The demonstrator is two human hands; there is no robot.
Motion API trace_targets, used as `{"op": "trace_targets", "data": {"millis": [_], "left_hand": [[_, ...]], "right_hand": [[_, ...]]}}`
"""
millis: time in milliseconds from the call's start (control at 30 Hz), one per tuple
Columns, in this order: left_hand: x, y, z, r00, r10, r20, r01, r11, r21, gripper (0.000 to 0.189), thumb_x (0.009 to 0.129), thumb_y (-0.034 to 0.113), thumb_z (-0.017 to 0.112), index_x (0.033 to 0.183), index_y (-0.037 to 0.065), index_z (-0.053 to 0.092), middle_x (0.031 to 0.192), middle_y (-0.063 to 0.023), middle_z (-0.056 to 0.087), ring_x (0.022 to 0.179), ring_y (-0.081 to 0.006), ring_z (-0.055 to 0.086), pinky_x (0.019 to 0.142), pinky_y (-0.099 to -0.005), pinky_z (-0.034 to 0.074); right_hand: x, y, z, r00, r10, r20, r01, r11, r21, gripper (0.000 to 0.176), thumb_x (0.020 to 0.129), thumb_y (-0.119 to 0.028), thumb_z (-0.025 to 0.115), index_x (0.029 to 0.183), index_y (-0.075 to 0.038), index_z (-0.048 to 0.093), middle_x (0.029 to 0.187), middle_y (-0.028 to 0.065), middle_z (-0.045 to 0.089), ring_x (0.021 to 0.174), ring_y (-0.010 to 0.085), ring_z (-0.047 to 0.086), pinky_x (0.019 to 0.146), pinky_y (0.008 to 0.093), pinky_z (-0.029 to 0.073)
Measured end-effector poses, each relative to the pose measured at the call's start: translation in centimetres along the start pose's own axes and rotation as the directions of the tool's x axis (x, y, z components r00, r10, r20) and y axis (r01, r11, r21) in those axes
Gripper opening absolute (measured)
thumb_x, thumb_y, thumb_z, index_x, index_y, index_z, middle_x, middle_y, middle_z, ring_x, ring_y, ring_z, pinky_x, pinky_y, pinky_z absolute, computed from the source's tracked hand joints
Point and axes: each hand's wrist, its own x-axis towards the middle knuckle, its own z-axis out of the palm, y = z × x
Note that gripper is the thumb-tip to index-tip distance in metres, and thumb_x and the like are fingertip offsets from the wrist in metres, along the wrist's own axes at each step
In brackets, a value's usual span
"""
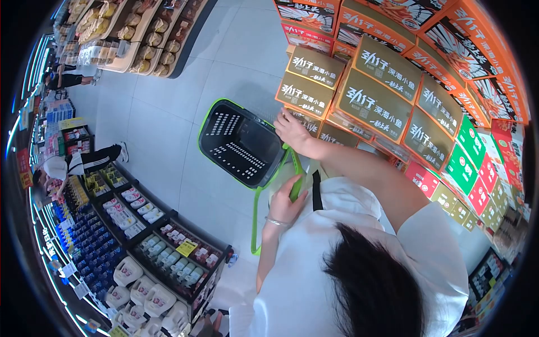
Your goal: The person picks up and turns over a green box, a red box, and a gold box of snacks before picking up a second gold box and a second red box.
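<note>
A black shopping basket with a green rim (249,136) hangs tilted in front of me, and no goods show inside it. My left hand (287,201), with a bracelet at the wrist, is closed round the basket's green handle (296,168). Beside the basket's right edge is my right hand (294,133), its fingers apart, close to the stacked brown boxes (307,92). Whether its fingertips touch the rim or a box is hard to tell.
Orange cartons (365,28) rise behind the brown boxes. Green boxes (467,151) stand at the right. A shelf of bottles (171,258) is at lower left, a packaged-food stand (132,33) at upper left. A person in a white cap (56,167) is at far left.
</note>
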Motion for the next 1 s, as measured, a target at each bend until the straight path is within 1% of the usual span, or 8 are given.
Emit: {"op": "trace_targets", "data": {"millis": [300, 367, 433, 567, 700, 767, 900, 1000], "left_hand": [[0.3, -0.5, 0.2, 1.0, -0.024, 0.011, 0.025, 0.999, -0.023, 0.045, 0.084, 0.008, 0.068, 0.128, 0.005, 0.058, 0.119, -0.0225, 0.065, 0.107, -0.0406, 0.064, 0.09, -0.0418, 0.051], [0.5, -1.0, 0.5, 0.995, 0.092, -0.04, -0.09, 0.995, 0.05, 0.048, 0.083, 0.006, 0.07, 0.129, 0.004, 0.058, 0.103, -0.0174, 0.07, 0.088, -0.0225, 0.07, 0.079, -0.0309, 0.053], [0.7, -0.8, 0.6, 0.993, 0.115, -0.036, -0.112, 0.992, 0.061, 0.048, 0.082, 0.007, 0.071, 0.129, 0.004, 0.058, 0.103, -0.0175, 0.07, 0.088, -0.0221, 0.07, 0.079, -0.0309, 0.053], [1.0, -0.5, 0.7, 0.997, 0.077, -0.017, -0.076, 0.994, 0.074, 0.046, 0.083, 0.006, 0.07, 0.127, 0.003, 0.059, 0.103, -0.0165, 0.07, 0.086, -0.0209, 0.07, 0.077, -0.031, 0.053], [1.0, -1.3, 0.9, 0.999, 0.04, -0.024, -0.039, 0.999, 0.014, 0.043, 0.083, 0.005, 0.069, 0.125, 0.003, 0.06, 0.097, -0.0134, 0.071, 0.082, -0.0196, 0.07, 0.073, -0.0313, 0.053], [1.3, -1.7, 1.0, 1.0, -0.018, -0.003, 0.018, 0.997, -0.074, 0.034, 0.085, 0.003, 0.065, 0.119, 0.002, 0.062, 0.087, -0.0092, 0.07, 0.076, -0.0177, 0.069, 0.069, -0.0317, 0.053], [1.8, -1.6, 0.6, 0.998, 0.026, 0.052, -0.024, 0.999, -0.039, 0.026, 0.085, 0.005, 0.064, 0.111, 0.001, 0.064, 0.082, -0.0122, 0.069, 0.073, -0.0256, 0.069, 0.066, -0.037, 0.053], [1.7, 0.7, 0.4, 0.996, -0.003, 0.086, -0.008, 0.992, 0.126, 0.027, 0.082, 0.009, 0.059, 0.106, -0.001, 0.062, 0.097, -0.0236, 0.068, 0.093, -0.0426, 0.064, 0.081, -0.0476, 0.051]], "right_hand": [[0.0, 0.0, 0.3, 1.0, 0.003, 0.029, -0.006, 0.996, 0.089, 0.036, 0.09, -0.019, 0.052, 0.124, -0.011, 0.061, 0.129, 0.0047, 0.054, 0.138, 0.026, 0.037, 0.121, 0.0553, 0.011], [-0.1, -0.3, 0.7, 0.999, 0.026, -0.034, -0.021, 0.991, 0.133, 0.04, 0.09, -0.018, 0.051, 0.129, -0.01, 0.057, 0.133, 0.0071, 0.052, 0.14, 0.0274, 0.035, 0.122, 0.0545, 0.01], [-0.8, -0.1, 0.2, 0.994, 0.06, -0.092, -0.042, 0.983, 0.181, 0.045, 0.09, -0.017, 0.051, 0.134, -0.008, 0.054, 0.138, 0.0094, 0.05, 0.141, 0.0289, 0.034, 0.122, 0.0538, 0.01], [-5.0, 1.3, -4.0, 0.931, 0.186, -0.313, 0.014, 0.84, 0.542, 0.052, 0.088, -0.014, 0.055, 0.139, -0.004, 0.048, 0.144, 0.0174, 0.045, 0.141, 0.0331, 0.034, 0.122, 0.0477, 0.016], [-10.1, 1.3, -5.9, 0.863, 0.43, -0.264, 0.101, 0.365, 0.925, 0.042, 0.089, -0.018, 0.065, 0.128, -0.003, 0.057, 0.136, 0.0208, 0.052, 0.133, 0.035, 0.044, 0.111, 0.0496, 0.034], [-11.9, 1.4, -7.3, 0.928, 0.365, 0.069, -0.049, -0.063, 0.997, 0.032, 0.092, -0.019, 0.062, 0.119, -0.003, 0.063, 0.125, 0.0203, 0.06, 0.126, 0.0356, 0.051, 0.109, 0.0478, 0.036], [-13.1, 0.1, -8.3, 0.938, 0.338, 0.076, -0.025, -0.152, 0.988, 0.028, 0.095, -0.023, 0.057, 0.11, -0.002, 0.065, 0.106, 0.0131, 0.067, 0.111, 0.0302, 0.059, 0.095, 0.0404, 0.045], [-11.6, -3.2, -5.5, 0.889, 0.404, -0.214, 0.215, 0.042, 0.976, 0.037, 0.101, -0.03, 0.045, 0.095, -0.003, 0.068, 0.094, 0.0148, 0.065, 0.101, 0.0345, 0.057, 0.094, 0.0448, 0.043]]}}
